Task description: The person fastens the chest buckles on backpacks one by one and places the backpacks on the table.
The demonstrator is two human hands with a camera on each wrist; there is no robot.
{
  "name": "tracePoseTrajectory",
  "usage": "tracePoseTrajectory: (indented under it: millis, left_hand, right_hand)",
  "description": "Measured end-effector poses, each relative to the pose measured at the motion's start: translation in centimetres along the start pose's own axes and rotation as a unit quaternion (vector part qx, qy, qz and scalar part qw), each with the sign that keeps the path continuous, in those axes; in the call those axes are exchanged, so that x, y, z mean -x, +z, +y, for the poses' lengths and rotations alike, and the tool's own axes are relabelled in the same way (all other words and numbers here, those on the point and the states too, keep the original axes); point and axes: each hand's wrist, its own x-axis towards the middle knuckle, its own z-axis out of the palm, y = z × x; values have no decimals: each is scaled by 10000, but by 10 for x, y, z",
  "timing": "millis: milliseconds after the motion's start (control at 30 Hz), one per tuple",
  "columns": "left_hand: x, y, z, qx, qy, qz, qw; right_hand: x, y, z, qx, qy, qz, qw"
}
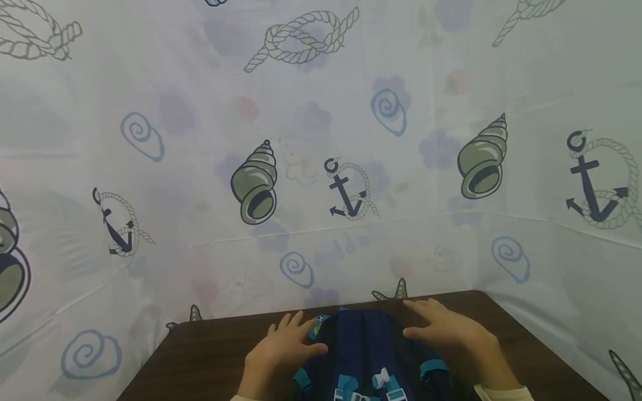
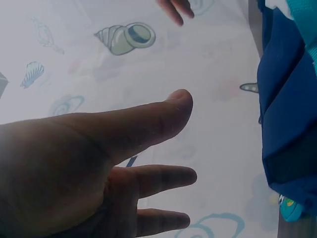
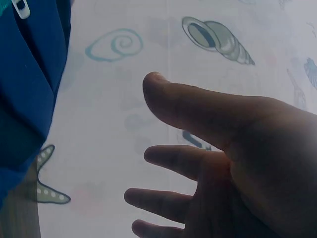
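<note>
A dark blue backpack (image 1: 371, 351) lay on the brown tabletop (image 1: 200, 351), the left hand (image 1: 281, 351) and right hand (image 1: 451, 334) flanking it, fingers (image 2: 163, 176) released and spread, resting lightly at its sides, apparently steadying it.

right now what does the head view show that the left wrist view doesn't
Only the head view shows the dark wooden table, the backpack's teal straps and white buckle, the whole right hand laid on the bag, and anchors and rope knots on the backdrop.

Only the left wrist view shows the left hand's thumb and fingers held straight, clear of the bag, from close up.

Both show the blue backpack, the left hand and the printed seashell backdrop.
</note>
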Motion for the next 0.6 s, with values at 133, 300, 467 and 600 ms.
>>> tracePoseTrajectory:
  millis: [133,300,467,600]
  left_hand:
    - [-3,4,2,-11,81,-130,9999]
    - [-7,9,4,-183,191,-212,9994]
    - [-11,17,10,-404,292,-605,9969]
    - [-12,23,15,-532,370,-1000,9929]
  right_hand:
    - [-5,10,-6,59,-46,-86,9999]
    - [-12,23,-11,160,29,-182,9997]
    - [-17,35,-14,268,5,-397,9989]
    - [-18,45,-19,439,-24,-708,9965]
